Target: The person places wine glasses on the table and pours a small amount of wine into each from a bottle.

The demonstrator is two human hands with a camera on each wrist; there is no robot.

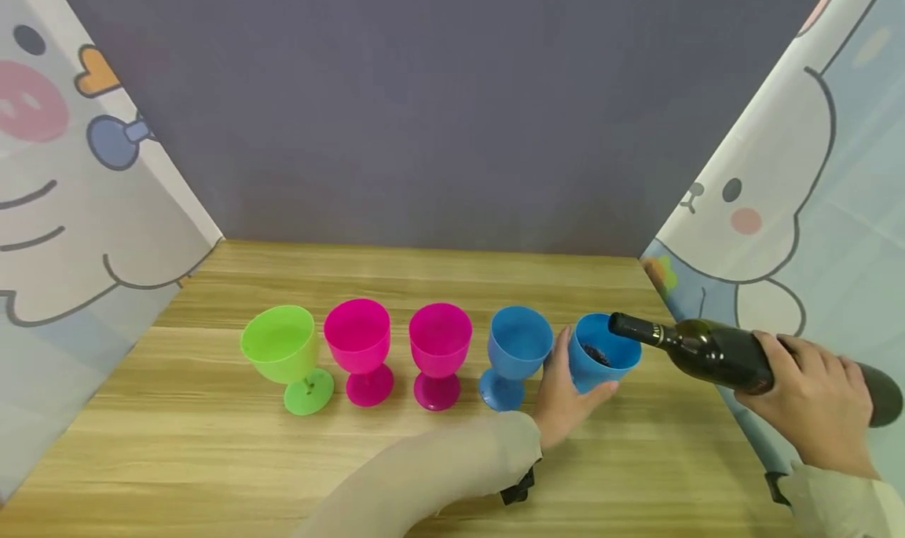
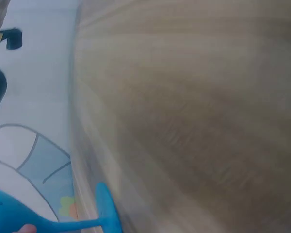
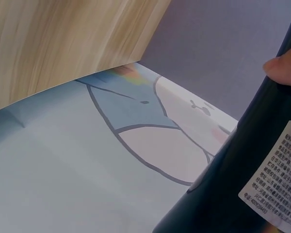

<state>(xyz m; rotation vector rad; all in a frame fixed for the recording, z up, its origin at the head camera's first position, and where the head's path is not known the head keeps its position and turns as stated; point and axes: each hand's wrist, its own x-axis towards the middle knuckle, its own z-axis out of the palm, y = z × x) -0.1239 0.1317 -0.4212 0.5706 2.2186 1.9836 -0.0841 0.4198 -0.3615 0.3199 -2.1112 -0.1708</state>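
In the head view my left hand [image 1: 562,404] grips the rightmost blue goblet [image 1: 601,369] around its bowl, thumb on the near side. Something dark lies inside that bowl. My right hand [image 1: 813,397] holds a dark wine bottle [image 1: 714,353] by its body. The bottle lies almost level, its neck pointing left and its mouth over the goblet's rim; no stream of liquid shows. The left wrist view catches the goblet's stem and foot [image 2: 106,208] at the lower left, with a fingertip. In the right wrist view, a thumb presses the bottle [image 3: 233,174] above its white label.
Left of the held goblet stand another blue goblet [image 1: 519,342], two pink goblets [image 1: 441,342] [image 1: 357,338] and a green goblet [image 1: 281,345] in a row on the wooden table [image 1: 212,459]. A grey wall [image 1: 424,114] rises behind; cartoon-printed sheets [image 1: 749,232] flank both sides.
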